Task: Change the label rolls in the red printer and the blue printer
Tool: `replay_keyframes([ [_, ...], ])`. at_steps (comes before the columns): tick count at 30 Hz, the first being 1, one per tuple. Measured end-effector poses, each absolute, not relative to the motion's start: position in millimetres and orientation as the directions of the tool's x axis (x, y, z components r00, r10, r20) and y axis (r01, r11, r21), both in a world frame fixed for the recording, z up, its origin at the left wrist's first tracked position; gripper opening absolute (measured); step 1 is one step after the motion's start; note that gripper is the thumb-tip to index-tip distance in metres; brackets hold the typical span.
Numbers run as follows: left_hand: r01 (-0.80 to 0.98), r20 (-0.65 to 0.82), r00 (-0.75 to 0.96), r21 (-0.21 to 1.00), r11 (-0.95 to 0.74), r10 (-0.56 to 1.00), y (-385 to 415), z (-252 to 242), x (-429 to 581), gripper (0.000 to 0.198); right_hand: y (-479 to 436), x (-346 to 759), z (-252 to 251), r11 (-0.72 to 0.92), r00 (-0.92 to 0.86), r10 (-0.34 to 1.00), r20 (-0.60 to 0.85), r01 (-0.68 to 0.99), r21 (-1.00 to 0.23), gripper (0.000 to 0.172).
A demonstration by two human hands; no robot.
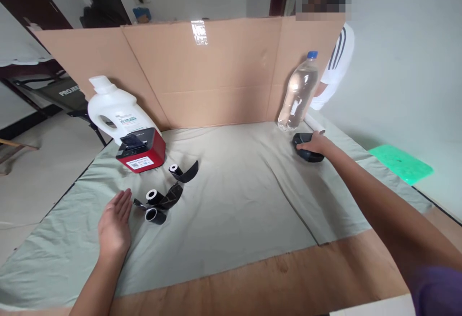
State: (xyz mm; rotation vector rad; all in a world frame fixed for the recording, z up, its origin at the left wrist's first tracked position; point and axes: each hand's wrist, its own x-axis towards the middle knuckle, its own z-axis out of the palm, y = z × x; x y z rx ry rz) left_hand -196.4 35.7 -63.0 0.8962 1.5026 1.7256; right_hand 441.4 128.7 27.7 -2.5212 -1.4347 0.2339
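Note:
My right hand (319,143) is closed over a small black rounded device (313,156) on the cloth, in front of a clear bottle with a blue cap (301,90). The device's exact kind does not show. On the other side, my left hand (114,222) is held open and empty, palm turned inward. Close to its fingertips lie a black roll with a white core (154,196), partly unwound, and a short black tube-like roll (156,216). Slightly farther off is another partly unwound black roll (184,175). Behind them stands a red and black box-shaped machine (144,155) with a white label.
A large white jug (119,107) leans behind the red machine. Upright cardboard (216,75) walls off the back of the cloth-covered table (234,210). A white cylinder (314,123) lies near the bottle. Behind the board, a person in a white sleeve (339,61) stands at right.

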Motion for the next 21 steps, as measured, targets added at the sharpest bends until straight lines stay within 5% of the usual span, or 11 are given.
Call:
replay_keyframes([
  [2,-0.015,0.086,-0.533,0.994,-0.111,0.842,34.1,-61.7,-193.6,0.031,114.3,399.5,37.6,-0.465,0.448,0.885,-0.122,0.851,-0.246,0.093],
  [9,-0.120,0.067,-0.537,0.981,-0.155,0.841,30.5,-56.0,-191.6,0.037,65.0,214.7,59.8,-0.178,0.162,0.982,-0.098,0.966,-0.185,0.074],
  [15,-0.181,0.069,-0.488,0.967,-0.178,0.870,28.6,-58.6,-195.1,0.041,58.8,149.8,53.4,-0.203,0.155,0.966,-0.208,0.950,-0.236,0.066],
  [21,-0.085,0.107,-0.446,0.983,-0.161,0.888,28.6,-64.1,-199.6,0.043,54.2,133.9,39.9,-0.234,0.195,0.961,-0.197,0.952,-0.199,0.078],
])
